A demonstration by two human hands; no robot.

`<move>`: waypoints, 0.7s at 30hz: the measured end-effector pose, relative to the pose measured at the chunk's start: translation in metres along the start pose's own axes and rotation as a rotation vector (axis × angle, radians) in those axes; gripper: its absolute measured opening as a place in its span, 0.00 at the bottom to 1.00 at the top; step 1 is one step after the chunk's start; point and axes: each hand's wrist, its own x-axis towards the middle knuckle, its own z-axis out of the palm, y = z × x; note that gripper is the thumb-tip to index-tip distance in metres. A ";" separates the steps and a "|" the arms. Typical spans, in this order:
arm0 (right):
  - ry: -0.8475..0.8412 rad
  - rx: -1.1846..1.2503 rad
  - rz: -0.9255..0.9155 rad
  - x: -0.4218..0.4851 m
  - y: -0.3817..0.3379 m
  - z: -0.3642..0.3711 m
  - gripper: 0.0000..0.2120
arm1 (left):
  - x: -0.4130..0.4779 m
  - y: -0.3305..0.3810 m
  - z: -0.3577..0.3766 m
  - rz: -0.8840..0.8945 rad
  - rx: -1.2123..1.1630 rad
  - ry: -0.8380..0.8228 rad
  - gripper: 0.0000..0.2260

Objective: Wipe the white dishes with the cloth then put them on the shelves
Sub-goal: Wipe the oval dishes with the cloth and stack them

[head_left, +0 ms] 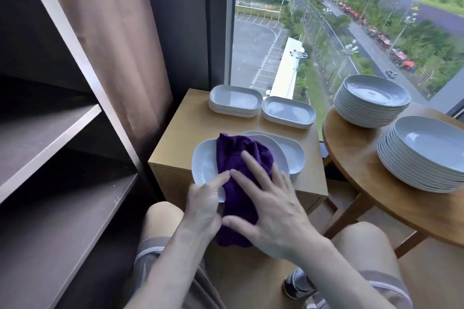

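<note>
To the left the shelves (50,138) are open at the front, with bare boards; the curtain (120,45) hangs between them and the desk (180,128). Two stacks of oblong dishes (234,100) take the desk's far edge, and the dish (203,163) in the left hand (203,198) covers its near part. A bare strip lies between. At right, two tall plate stacks (371,98) crowd the round desk (351,153).

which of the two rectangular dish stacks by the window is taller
The left stack, nearest the curtain; it shows more rims than the right stack.
</note>
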 end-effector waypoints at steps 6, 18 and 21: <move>-0.075 -0.018 0.124 0.001 0.006 0.019 0.37 | -0.002 0.001 -0.003 -0.031 -0.009 -0.024 0.16; 0.085 0.159 0.354 0.007 0.033 -0.002 0.34 | -0.002 -0.008 -0.006 -0.053 -0.012 -0.237 0.22; 0.167 0.152 0.402 0.015 0.025 -0.002 0.29 | -0.002 -0.014 -0.003 -0.034 -0.020 -0.350 0.21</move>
